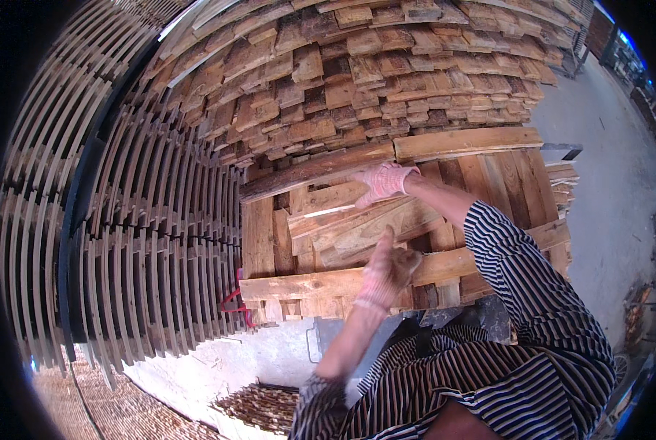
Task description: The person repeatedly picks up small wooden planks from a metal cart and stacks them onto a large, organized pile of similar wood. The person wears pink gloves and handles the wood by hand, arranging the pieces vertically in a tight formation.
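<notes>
Several short wooden boards lie at a slant on the stack in front of me, between a far long plank and a near long plank. At the far side of these boards is my right hand, in a pinkish knitted glove, its fingers apart and resting by the board edges. My left hand, gloved too and slightly blurred, is over the near plank with its thumb stretched away from the other fingers. Some of the left fingers are hard to make out. Neither hand clearly grips a board.
A tall pile of stacked boards rises just beyond. Along the left stand racks of thin wooden slats. Grey concrete floor runs along the right. A red metal part sticks out at the stack's near left corner.
</notes>
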{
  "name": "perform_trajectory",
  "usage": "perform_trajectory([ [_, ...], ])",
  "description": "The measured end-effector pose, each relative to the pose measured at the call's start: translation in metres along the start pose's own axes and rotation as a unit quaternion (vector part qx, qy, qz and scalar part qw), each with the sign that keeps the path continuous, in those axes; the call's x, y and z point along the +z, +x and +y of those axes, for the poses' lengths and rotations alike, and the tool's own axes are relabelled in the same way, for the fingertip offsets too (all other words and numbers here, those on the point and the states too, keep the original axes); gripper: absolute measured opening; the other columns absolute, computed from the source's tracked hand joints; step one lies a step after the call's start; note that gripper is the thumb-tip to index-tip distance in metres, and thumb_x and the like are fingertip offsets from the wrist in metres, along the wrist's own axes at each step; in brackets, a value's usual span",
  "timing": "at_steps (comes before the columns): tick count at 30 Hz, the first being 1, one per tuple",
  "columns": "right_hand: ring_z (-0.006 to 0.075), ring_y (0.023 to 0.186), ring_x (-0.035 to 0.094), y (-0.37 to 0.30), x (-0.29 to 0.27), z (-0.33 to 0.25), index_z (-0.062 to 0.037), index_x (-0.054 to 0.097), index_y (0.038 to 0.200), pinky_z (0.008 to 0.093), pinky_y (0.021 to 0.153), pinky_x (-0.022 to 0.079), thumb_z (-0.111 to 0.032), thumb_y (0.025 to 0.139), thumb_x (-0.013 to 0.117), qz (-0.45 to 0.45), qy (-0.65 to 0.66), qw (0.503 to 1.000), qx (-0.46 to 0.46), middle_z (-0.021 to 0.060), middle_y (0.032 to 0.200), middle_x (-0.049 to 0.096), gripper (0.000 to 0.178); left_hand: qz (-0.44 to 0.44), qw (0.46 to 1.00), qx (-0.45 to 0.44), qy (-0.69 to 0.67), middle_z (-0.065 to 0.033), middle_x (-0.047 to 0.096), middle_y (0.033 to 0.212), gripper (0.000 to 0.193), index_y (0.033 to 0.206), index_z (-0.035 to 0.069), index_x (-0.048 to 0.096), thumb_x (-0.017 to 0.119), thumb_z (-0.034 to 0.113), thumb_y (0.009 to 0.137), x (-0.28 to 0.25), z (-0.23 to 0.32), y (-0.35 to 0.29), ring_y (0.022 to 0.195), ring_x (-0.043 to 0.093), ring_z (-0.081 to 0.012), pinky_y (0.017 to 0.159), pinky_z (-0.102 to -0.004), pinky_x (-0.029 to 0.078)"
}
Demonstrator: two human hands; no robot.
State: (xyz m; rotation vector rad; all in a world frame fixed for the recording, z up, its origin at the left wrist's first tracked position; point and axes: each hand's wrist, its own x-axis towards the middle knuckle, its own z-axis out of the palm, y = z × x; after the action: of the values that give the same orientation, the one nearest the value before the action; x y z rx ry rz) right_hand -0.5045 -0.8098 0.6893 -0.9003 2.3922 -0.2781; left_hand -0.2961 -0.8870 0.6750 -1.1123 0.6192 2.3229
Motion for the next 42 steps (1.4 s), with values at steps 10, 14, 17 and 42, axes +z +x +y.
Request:
perform_trajectory([
  [10, 0.0390, 0.136, 0.050, 0.021, -0.014, 0.009, -0.0069, 0.055, 0.143, 0.0468, 0.111, 0.042, -0.075, 0.070, 0.074, -0.047, -0.071, 0.995, 0.051, 0.0215, 0.145, 0.053, 0.102, 0.016, 0.959, 0.072, -0.274, -0.0129, 0.065, 0.101, 0.046, 0.112, 0.011, 0.061, 0.076, 0.048, 0.089, -0.007, -0.019, 0.106, 0.090, 0.062, -0.0271, 0.079, -0.0421, 0.058],
  [14, 0.0381, 0.134, 0.052, 0.022, -0.044, -0.010, -0.0014, 0.057, 0.139, 0.0459, 0.110, 0.043, -0.075, 0.066, 0.077, -0.127, -0.062, 0.988, 0.056, 0.0217, 0.149, 0.050, 0.106, 0.091, 0.949, 0.027, -0.300, -0.0093, 0.063, 0.095, 0.055, 0.106, 0.014, 0.061, 0.080, 0.058, 0.081, -0.003, -0.008, 0.103, 0.084, 0.060, -0.0253, 0.070, -0.0391, 0.056],
  [17, 0.0345, 0.127, 0.060, 0.016, -0.034, 0.003, 0.0028, 0.055, 0.140, 0.0426, 0.103, 0.049, -0.079, 0.064, 0.074, -0.126, -0.032, 0.991, 0.007, 0.0226, 0.140, 0.059, 0.114, 0.120, 0.959, 0.009, -0.258, -0.0067, 0.060, 0.096, 0.053, 0.105, 0.018, 0.060, 0.078, 0.062, 0.081, 0.012, -0.007, 0.091, 0.080, 0.056, -0.0235, 0.066, -0.0389, 0.051],
  [42, 0.0278, 0.111, 0.066, -0.191, -0.077, 0.059, -0.0021, 0.060, 0.134, 0.0389, 0.094, 0.050, -0.062, 0.075, 0.080, -0.003, 0.191, 0.979, 0.076, 0.0166, 0.121, 0.070, 0.086, -0.180, 0.969, 0.163, -0.044, -0.0097, 0.060, 0.136, 0.064, 0.141, 0.009, 0.050, 0.080, 0.027, 0.087, 0.083, -0.096, 0.000, 0.121, 0.061, -0.0282, 0.099, -0.0472, 0.054],
])
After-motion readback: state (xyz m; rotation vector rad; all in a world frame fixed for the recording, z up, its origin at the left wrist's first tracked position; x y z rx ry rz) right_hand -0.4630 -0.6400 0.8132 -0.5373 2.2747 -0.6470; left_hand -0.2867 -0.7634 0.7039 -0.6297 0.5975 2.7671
